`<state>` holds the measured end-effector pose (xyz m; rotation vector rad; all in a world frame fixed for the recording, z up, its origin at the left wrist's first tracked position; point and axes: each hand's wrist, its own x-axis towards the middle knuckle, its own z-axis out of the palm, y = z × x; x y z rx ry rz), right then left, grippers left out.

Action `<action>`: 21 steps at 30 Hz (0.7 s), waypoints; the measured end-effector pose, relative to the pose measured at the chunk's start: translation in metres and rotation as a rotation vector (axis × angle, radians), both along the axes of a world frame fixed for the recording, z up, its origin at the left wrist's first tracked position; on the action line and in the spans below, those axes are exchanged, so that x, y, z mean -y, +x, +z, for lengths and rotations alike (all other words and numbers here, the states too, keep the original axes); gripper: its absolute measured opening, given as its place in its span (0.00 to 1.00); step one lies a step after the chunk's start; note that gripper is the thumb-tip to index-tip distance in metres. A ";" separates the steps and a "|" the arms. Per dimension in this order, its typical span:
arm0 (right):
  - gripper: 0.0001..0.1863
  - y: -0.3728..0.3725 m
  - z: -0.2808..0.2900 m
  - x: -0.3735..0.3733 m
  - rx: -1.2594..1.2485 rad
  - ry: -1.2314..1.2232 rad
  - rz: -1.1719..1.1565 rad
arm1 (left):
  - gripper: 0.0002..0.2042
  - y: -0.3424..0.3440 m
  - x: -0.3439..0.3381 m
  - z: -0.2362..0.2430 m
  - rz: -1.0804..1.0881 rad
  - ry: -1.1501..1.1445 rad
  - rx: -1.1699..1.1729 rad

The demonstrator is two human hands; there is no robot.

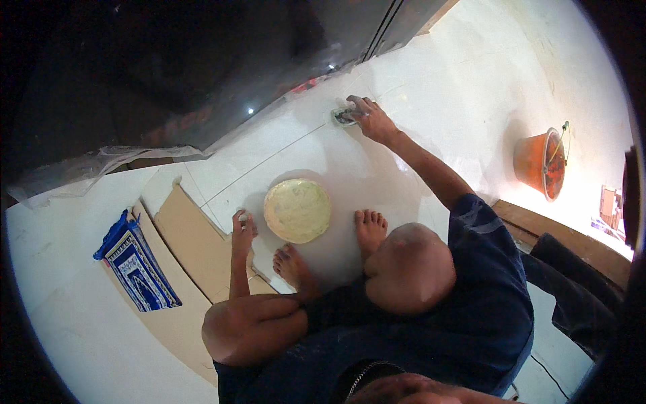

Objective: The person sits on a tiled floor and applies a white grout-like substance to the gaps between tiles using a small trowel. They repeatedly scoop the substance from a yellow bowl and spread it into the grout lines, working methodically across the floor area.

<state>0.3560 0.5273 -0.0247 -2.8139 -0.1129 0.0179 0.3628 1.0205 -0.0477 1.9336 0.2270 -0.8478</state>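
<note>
My right arm stretches far forward, and its hand [369, 116] is at a small round pale container [342, 118] with dark patches inside. The fingers bend over the container's right rim and hide part of it. Closer in, my left hand [243, 229] is left of a round basin [298, 211] and apart from it. Its fingers are loosely curled with a gap between them, and I see nothing held. Pale yellowish-green material covers the basin's inside. The basin sits on the white tiled floor [269, 158] in front of my bare feet.
Flattened cardboard [192, 232] lies at left, with a blue patterned mat [142, 268] on it. A dark panel with plastic sheeting [108, 168] along its lower edge borders the far side. At right is an orange bucket [533, 161], near a wooden sill [558, 236].
</note>
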 end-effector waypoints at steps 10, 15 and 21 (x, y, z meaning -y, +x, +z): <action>0.13 0.008 -0.021 -0.023 0.132 -0.010 0.154 | 0.20 0.002 0.002 -0.016 0.064 -0.047 -0.020; 0.16 0.022 -0.008 -0.059 0.122 0.026 0.205 | 0.20 -0.001 0.001 0.003 0.038 -0.071 0.030; 0.17 0.013 -0.002 -0.058 0.051 0.049 0.162 | 0.18 0.000 0.009 0.005 -0.003 0.018 0.070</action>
